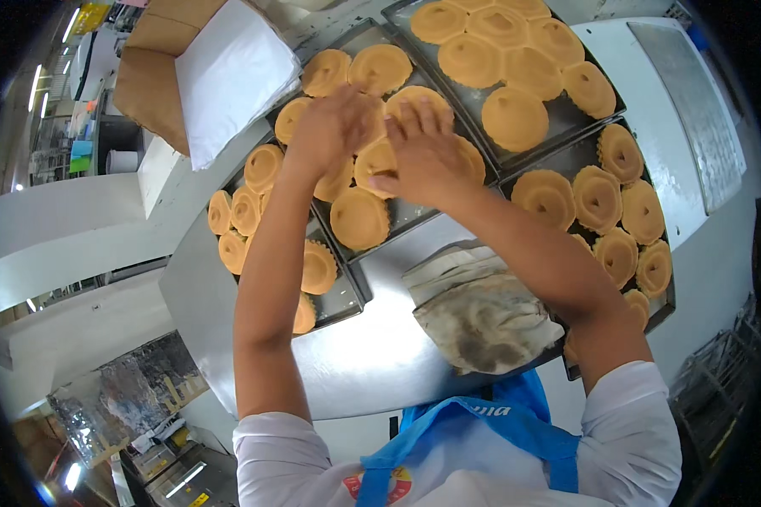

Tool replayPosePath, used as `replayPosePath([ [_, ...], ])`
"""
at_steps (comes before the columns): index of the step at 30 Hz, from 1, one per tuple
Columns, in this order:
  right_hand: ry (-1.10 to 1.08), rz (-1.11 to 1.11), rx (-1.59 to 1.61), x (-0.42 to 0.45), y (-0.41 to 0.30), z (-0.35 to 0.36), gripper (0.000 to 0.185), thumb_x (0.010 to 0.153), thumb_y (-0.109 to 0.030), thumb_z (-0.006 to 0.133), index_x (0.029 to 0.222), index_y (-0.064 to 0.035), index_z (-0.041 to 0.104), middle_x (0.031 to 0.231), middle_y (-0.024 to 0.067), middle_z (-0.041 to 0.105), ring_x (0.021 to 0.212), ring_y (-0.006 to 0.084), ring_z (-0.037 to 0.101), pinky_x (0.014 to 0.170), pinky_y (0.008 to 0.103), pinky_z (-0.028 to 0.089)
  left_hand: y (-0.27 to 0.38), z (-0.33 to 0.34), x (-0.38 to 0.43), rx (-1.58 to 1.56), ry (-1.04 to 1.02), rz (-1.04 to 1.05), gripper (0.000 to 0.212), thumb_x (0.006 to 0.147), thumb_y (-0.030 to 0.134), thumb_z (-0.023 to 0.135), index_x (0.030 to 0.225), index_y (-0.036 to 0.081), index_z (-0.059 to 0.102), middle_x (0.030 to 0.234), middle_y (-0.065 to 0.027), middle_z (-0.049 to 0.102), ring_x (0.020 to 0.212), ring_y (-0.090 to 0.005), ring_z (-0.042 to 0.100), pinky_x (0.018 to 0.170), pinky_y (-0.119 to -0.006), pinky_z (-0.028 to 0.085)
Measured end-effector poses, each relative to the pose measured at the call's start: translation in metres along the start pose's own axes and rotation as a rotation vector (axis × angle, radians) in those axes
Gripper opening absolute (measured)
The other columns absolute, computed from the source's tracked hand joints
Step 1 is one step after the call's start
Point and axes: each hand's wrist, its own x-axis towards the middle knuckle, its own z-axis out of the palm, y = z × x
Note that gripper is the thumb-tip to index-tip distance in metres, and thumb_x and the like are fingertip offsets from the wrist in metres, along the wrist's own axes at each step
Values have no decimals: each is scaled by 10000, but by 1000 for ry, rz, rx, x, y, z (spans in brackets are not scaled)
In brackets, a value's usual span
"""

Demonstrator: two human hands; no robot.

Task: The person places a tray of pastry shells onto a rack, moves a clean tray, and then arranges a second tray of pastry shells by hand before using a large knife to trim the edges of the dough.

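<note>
Both my hands are over a dark metal baking tray that holds several round, flat baked pieces with scalloped edges. My left hand is blurred above the pieces near the tray's middle; its fingers point inward, and whether it holds anything cannot be told. My right hand lies palm down with fingers spread on a baked piece, its thumb by another one. Below them, a baked piece rests near the tray's front edge. The pieces directly under my hands are partly hidden.
More trays of baked pieces stand at the upper right, right and left. A stained cloth lies on the metal table near my body. A cardboard box with white paper sheets is at the upper left.
</note>
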Motion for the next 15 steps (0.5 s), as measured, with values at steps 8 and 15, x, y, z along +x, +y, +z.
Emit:
replayPosePath([
  [8, 44, 75, -55, -4, -9, 13, 917, 834, -654, 527, 1466, -28, 303, 1545, 209, 209, 1447, 401, 100, 1141, 583, 101, -3, 5, -28, 132, -34, -106, 419, 984, 290, 436, 1403, 269, 453, 1502, -10, 372, 1394, -220, 328, 1119, -579, 237],
  [15, -194, -370, 55, -43, -50, 29, 691, 858, -588, 545, 1451, -265, 396, 1540, 123, 274, 1429, 436, 131, 1119, 639, 50, -23, 4, -23, 325, -140, -49, 455, 925, 196, 530, 1369, 293, 500, 1495, 23, 385, 1408, -234, 299, 1125, -604, 209],
])
